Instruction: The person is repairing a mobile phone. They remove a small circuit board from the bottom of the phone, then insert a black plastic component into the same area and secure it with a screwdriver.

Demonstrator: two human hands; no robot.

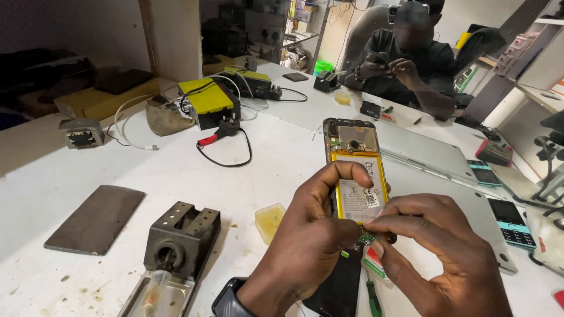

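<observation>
Pinching flat, glossy opened phone (357, 170)

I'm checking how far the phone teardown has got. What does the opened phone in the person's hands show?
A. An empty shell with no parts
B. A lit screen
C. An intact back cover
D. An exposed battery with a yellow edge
D: the opened phone, held by the left hand and right hand, shows its yellow-edged battery with the back cover off.
</observation>
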